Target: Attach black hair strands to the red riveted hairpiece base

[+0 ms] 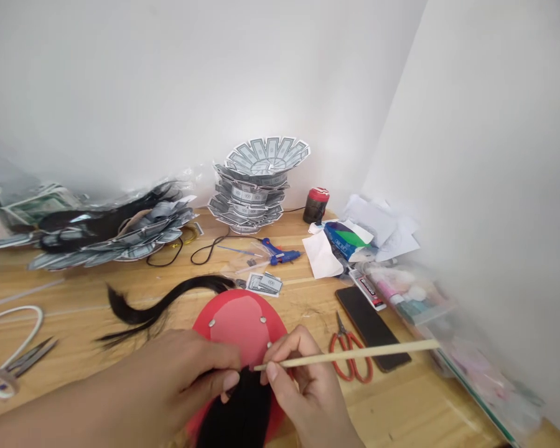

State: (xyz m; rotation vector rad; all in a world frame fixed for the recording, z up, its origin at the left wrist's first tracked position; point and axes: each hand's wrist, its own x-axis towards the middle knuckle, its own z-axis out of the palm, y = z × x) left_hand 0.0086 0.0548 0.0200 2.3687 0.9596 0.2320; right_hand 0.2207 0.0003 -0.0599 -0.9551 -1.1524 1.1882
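- Two smooth white walls (168, 74) meet behind one wood-grained desk (396, 407).
- One rounded red piece (238, 326), smooth, with a paler pink area and at least two shiny round studs, sits front and centre between the hands.
- One straight, dense black hair bundle (236, 420) lies over its lower part; the left hand (186, 367) pinches the upper end.
- One slim, pale stick (345, 356), seemingly wooden, is gripped by the right hand (303, 379), its tip just beside the bundle's top.
- One curved, glossy loose lock (163, 305) lies behind the left hand.
- One pair of orange-handled scissors (342, 333) rests beside one flat, dark phone (371, 326).
- One blue glue gun (280, 253) lies before one tiered, flared stack of banknote-printed paper (249, 196).
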